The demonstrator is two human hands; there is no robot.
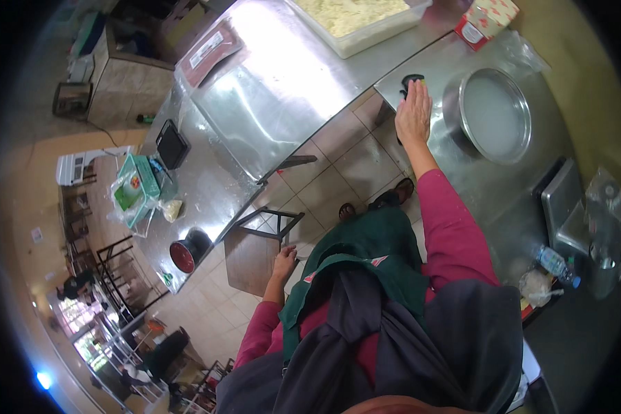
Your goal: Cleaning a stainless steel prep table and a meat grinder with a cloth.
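Note:
My right hand (414, 114) lies palm down, fingers extended and together, at the near corner of the right steel table (440, 181). A small black object (412, 79) with a yellow-green bit shows at its fingertips; whether I grip it is hidden. A round steel basin (497, 116) of cloudy whitish liquid stands right of that hand. My left hand (284, 257) hangs beside my green apron (362, 238), near a wooden stool (251, 261), fingers loosely bent, with nothing visible in it.
The left steel table (290, 103) bears a plastic tub of pale yellow crumbly food (362, 46), a sealed pack (209, 54), a black scale (172, 145), a green basket (146, 178) and a pot (186, 253). A bottle (556, 264) lies at right. People are in the background.

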